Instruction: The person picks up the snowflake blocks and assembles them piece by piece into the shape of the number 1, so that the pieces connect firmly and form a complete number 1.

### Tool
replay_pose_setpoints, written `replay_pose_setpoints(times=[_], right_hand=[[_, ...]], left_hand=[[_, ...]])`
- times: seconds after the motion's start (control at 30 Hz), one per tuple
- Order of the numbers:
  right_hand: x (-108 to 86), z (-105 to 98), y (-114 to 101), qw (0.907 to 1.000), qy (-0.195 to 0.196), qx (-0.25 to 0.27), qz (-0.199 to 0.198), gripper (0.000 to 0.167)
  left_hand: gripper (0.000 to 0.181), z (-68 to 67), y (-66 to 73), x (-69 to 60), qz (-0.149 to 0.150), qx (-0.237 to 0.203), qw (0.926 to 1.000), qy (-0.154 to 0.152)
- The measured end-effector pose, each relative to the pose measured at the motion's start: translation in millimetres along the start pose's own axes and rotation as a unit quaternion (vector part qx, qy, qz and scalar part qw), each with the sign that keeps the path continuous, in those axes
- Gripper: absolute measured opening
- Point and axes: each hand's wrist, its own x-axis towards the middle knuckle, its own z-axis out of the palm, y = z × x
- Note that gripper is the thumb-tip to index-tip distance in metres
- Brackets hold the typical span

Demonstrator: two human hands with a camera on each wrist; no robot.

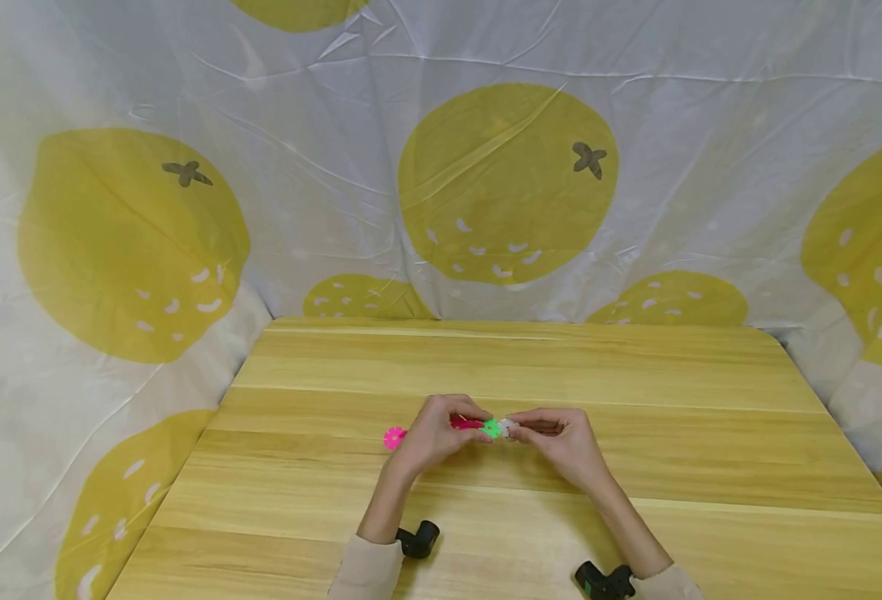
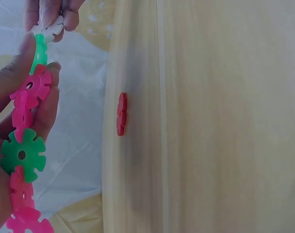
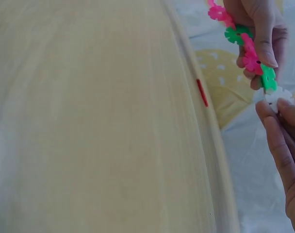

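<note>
My left hand (image 1: 432,433) grips a chain of snowflake-shaped plastic discs, pink and green, slotted into one another. The chain's pink end disc (image 1: 393,437) sticks out left of that hand. Within the chain a green disc (image 2: 23,154) sits between pink ones, and another green disc (image 3: 268,77) stands at its right end. Between thumb and fingers my right hand (image 1: 570,442) pinches a white snowflake disc (image 3: 278,99), which meets the green end disc edge to edge. How deep their slots engage cannot be made out.
A single red disc (image 2: 121,114) lies on the wooden table (image 1: 531,358), apart from the chain. Behind the table hangs a white cloth (image 1: 321,167) with yellow fruit prints. Black wrist devices (image 1: 420,540) sit near both sleeves.
</note>
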Motion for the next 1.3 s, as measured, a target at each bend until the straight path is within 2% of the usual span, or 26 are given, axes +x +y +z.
replay_pose_setpoints(times=[0.3, 0.6, 0.83, 0.97, 1.17, 1.3], right_hand=[[0.6, 0.0, 3.6, 0.9998, 0.010, 0.018, 0.005, 0.019], [0.8, -1.4, 2.0, 0.9978, 0.012, 0.065, 0.011, 0.022], [-0.4, -1.6, -1.0, 0.9992, -0.004, 0.038, 0.009, 0.019], [0.0, -2.2, -0.8, 0.9995, -0.008, 0.030, 0.007, 0.019], [0.0, 1.1, 1.4, 0.9990, 0.012, 0.043, -0.010, 0.020], [-0.6, 3.9, -0.1, 0.9985, 0.027, 0.047, -0.006, 0.019]], left_hand=[[0.021, 1.0, -0.7, 1.5, -0.004, -0.014, 0.9998, 0.010], [0.020, 1.2, 0.7, 2.6, -0.009, -0.030, 0.9992, 0.023], [0.019, 0.8, -0.4, 1.8, -0.008, -0.027, 0.9996, 0.002], [0.019, 1.3, -0.8, 1.9, -0.006, -0.027, 0.9996, 0.000], [0.018, 3.3, -1.1, 2.9, 0.001, -0.026, 0.9996, 0.011], [0.018, 4.6, -0.2, 2.9, 0.011, -0.025, 0.9995, 0.013]])
